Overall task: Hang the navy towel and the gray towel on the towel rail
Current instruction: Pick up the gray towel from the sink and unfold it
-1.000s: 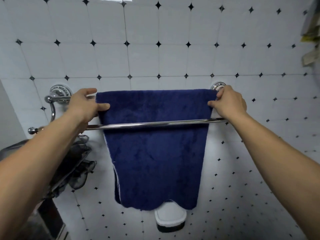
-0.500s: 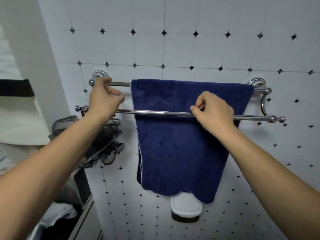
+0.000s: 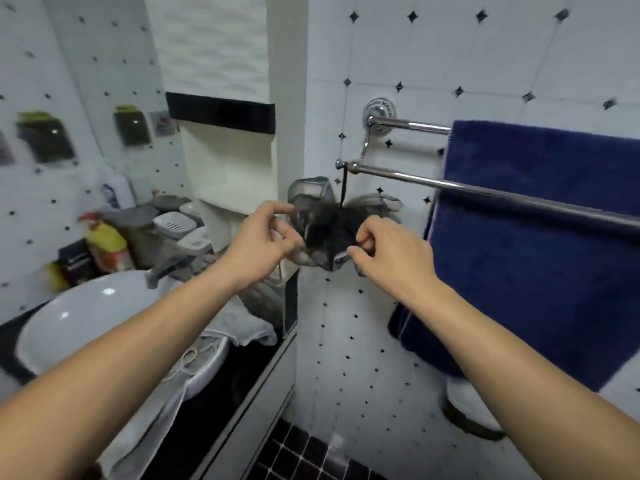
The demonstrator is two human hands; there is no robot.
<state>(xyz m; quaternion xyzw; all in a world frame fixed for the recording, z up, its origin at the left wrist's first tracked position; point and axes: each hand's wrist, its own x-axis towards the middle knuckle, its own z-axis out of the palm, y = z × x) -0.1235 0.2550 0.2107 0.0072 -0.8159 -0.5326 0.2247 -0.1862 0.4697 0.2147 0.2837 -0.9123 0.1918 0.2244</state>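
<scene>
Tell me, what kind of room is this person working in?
Most likely a home bathroom: a chrome towel rail on the tiled wall holds a navy towel, and a white washbasin sits to the left with bottles behind it.

Even bright light, motion blur at left, wide-angle edge bending

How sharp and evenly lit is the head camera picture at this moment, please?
Head view: motion blur smears the left wall and the counter clutter; the navy towel and both hands stay fairly crisp; glare glints on the towel rail and the sink; wide-angle distortion bends the tile lines.
</scene>
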